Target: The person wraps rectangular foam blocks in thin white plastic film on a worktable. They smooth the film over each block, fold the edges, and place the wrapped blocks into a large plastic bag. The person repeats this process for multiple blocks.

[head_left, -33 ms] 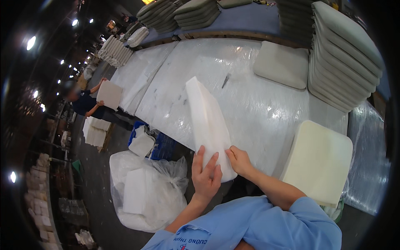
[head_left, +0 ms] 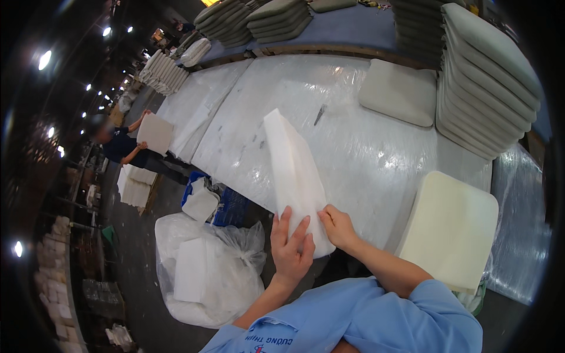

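Observation:
A folded white sheet of soft padding (head_left: 297,176) lies slantwise over the near edge of the plastic-covered table (head_left: 229,147), its narrow end pointing away from me. My left hand (head_left: 291,250) rests on the near left part of the sheet with its fingers spread. Against the right edge of the padding, my right hand (head_left: 339,229) is closed, pinching that edge between thumb and fingers. A cream seat pad (head_left: 453,229) sits at the table's near right, beside my right forearm.
Stacked grey-green cushions (head_left: 488,82) stand at the far right, near a single flat cushion (head_left: 397,93). A clear bag of white padding (head_left: 209,270) and a blue crate (head_left: 231,207) are on the floor at left. Further left, a person (head_left: 126,144) holds a pale pad.

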`<state>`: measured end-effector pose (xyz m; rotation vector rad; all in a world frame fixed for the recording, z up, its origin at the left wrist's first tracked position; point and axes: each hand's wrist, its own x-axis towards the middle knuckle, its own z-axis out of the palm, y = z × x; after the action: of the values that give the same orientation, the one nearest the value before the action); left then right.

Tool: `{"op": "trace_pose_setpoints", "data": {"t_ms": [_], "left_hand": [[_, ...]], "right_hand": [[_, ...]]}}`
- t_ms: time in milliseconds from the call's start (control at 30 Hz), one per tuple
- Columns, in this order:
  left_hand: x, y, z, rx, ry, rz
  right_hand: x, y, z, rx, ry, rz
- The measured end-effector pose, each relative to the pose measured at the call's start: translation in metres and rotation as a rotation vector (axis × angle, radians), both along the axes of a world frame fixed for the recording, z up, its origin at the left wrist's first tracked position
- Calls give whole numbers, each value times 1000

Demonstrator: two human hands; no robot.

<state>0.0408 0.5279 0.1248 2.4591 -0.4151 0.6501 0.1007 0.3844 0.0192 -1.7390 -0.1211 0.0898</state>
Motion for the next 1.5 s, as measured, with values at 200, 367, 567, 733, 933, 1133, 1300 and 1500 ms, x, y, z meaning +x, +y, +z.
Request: {"op": "trace_pose_setpoints", "data": {"t_ms": [200, 367, 567, 733, 933, 1133, 1300, 1500], "left_hand": [[-3, -3, 2, 112, 23, 11], [3, -4, 20, 1, 133, -153], [5, -3, 27, 103, 197, -147], [46, 29, 25, -167, 170, -340], [197, 55, 47, 260, 135, -485], [276, 38, 60, 501, 301, -852], [294, 29, 58, 489, 332, -974], [300, 14, 51, 492, 248, -1046]], "right_hand": [[6, -1, 76, 192, -33, 95], [20, 2, 17, 33, -80, -38], [36, -7, 38, 259, -73, -122], [47, -24, 114, -112, -85, 30], [46, -10, 99, -82, 30, -53], [48, 2, 67, 347, 357, -193], [60, 1, 118, -165, 184, -148], [83, 17, 94, 165, 367, -194]]}}
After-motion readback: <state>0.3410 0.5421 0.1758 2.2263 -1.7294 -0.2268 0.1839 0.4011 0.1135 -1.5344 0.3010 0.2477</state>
